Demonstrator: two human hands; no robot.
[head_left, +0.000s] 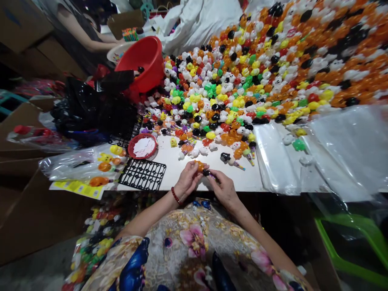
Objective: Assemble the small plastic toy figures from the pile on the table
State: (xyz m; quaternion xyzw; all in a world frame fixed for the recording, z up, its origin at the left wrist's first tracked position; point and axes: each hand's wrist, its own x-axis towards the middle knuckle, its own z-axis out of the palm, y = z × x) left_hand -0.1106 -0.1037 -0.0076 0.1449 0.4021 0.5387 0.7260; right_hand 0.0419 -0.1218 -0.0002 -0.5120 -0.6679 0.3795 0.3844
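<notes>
Over the front edge of the white table, my left hand (188, 178) is closed round a shiny orange figure (199, 165). A small black figure (206, 172) adjoins it, with a slim purple stick running back from it. That stick is pinched in my right hand (223, 186); its far end is hidden by my fingers. Just beyond my hands lie a black-topped figure stick (226, 157) and several white figures (195, 152). A black plastic grid rack (142, 174) lies left of my left hand.
A large heap of colourful plastic figures (242, 81) covers the back and right. Clear plastic bags (275, 161) lie at right. A red basket (155, 150) holds paper slips; behind it stands a red tub (154, 52). Another person's arm (79, 32) is at upper left.
</notes>
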